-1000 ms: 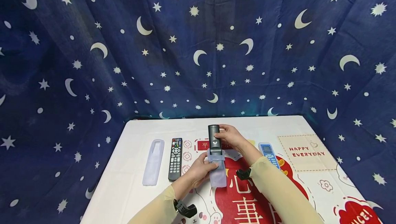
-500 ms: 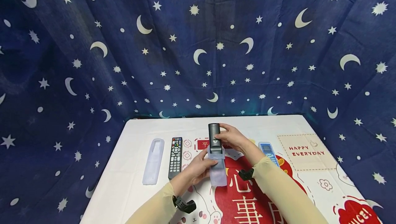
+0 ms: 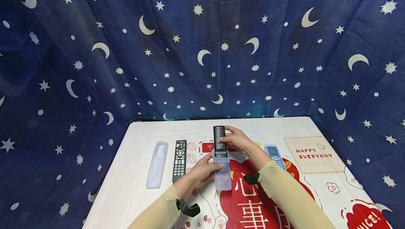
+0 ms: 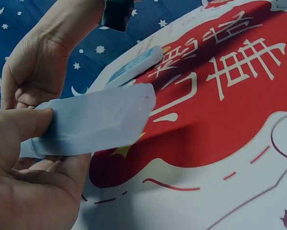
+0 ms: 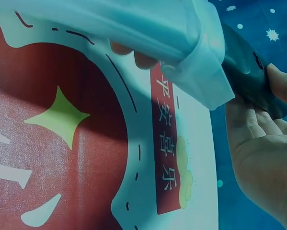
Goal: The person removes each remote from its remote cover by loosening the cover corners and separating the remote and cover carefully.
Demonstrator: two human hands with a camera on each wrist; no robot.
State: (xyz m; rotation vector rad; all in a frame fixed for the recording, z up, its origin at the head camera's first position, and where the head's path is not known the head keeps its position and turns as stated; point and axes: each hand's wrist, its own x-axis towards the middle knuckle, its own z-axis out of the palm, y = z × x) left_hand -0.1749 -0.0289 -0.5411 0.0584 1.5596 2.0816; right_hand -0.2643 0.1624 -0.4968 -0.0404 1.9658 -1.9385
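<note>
A black remote control (image 3: 219, 139) stands partly inside a translucent silicone sleeve (image 3: 223, 178), its upper half bare above the sleeve's folded rim. My left hand (image 3: 204, 171) grips the sleeve near that rim, thumb across the front. Higher up, my right hand (image 3: 237, 140) pinches the bare end of the remote between thumb and fingers. In the left wrist view the sleeve's lower end (image 4: 114, 115) juts out past the left thumb, above the table. The right wrist view has the dark remote (image 5: 248, 67) coming out of the bunched sleeve mouth (image 5: 205, 62).
Left of the hands lie another translucent sleeve (image 3: 157, 165) and a black remote with coloured buttons (image 3: 179, 160). A blue-cased remote (image 3: 274, 156) lies to the right, partly behind the right forearm. The printed tablecloth (image 3: 126, 172) meets a starry blue curtain (image 3: 202, 64) at the back.
The left thumb has shifted slightly up the sleeve towards its rim. Both hands keep hold of the remote and sleeve, which stay almost in place.
</note>
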